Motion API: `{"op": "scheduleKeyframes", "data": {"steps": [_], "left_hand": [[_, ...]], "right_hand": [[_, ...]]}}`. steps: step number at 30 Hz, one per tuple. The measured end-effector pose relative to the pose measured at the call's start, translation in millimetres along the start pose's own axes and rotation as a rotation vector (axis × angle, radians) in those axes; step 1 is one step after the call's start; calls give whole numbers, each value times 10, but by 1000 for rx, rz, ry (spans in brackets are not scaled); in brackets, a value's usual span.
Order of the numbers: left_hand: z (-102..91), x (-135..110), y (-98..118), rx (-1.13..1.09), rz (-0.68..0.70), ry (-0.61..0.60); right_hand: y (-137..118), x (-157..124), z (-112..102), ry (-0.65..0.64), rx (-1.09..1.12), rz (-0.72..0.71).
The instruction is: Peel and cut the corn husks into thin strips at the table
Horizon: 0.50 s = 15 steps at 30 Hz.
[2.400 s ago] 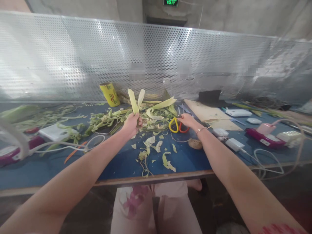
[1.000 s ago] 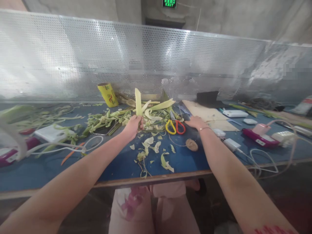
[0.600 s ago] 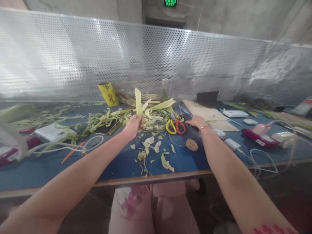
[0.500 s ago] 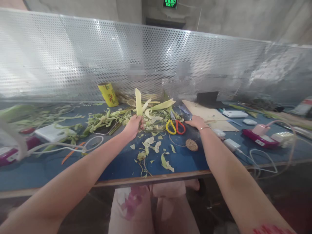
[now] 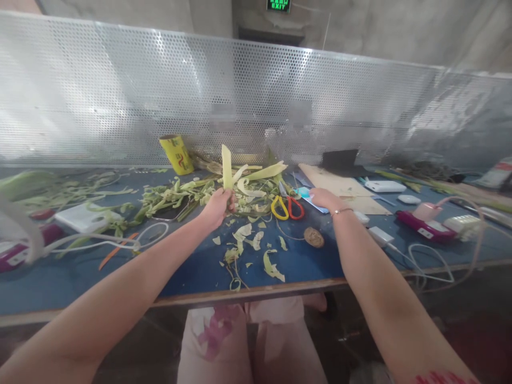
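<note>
My left hand [image 5: 218, 208] is closed around the lower end of pale yellow-green leaf strips [image 5: 226, 165]. The longest strip stands upright above my fingers, and shorter ones curl out to the right. My right hand [image 5: 326, 199] has its bent fingers on the right part of a phone [image 5: 304, 193] with a bright blue screen; part of the phone is hidden beneath the hand. Scissors [image 5: 287, 207] with one yellow and one red handle lie left of the phone, blades away from me. A brown twine coil [image 5: 313, 237] sits in front of my right hand.
Heaped green stalks and leaves [image 5: 176, 198] cover the back middle, beside a yellow can [image 5: 176, 154]. Peeled scraps [image 5: 273, 265] lie near the front edge. Chargers, cables and a purple power strip [image 5: 426, 226] are on the right. A perforated metal panel [image 5: 256, 101] borders the back.
The phone's dark screen is now lit blue, and more of the phone shows. My right hand's fingers have curled in over it. My left hand stays still with the leaf strips.
</note>
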<state>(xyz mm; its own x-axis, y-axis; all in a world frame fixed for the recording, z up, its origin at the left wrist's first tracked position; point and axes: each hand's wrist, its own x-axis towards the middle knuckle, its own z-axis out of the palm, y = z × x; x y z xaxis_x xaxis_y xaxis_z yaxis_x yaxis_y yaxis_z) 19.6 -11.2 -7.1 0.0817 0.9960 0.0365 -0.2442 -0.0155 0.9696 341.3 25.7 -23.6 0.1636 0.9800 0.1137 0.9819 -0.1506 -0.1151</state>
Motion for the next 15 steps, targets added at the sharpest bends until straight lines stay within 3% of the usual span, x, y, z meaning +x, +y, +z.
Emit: {"op": "scheduleKeyframes", "data": {"steps": [3, 6, 11, 15], "left_hand": [[-1, -2, 8, 3, -5, 4], [-9, 8, 9, -7, 6, -6], [-11, 14, 3, 7, -14, 2], [3, -6, 19, 23, -13, 11]], "right_hand": [[10, -5, -14, 93, 62, -16], [67, -20, -55, 174, 134, 80], [77, -57, -43, -41, 94, 176], [69, -27, -33, -42, 73, 205]]}}
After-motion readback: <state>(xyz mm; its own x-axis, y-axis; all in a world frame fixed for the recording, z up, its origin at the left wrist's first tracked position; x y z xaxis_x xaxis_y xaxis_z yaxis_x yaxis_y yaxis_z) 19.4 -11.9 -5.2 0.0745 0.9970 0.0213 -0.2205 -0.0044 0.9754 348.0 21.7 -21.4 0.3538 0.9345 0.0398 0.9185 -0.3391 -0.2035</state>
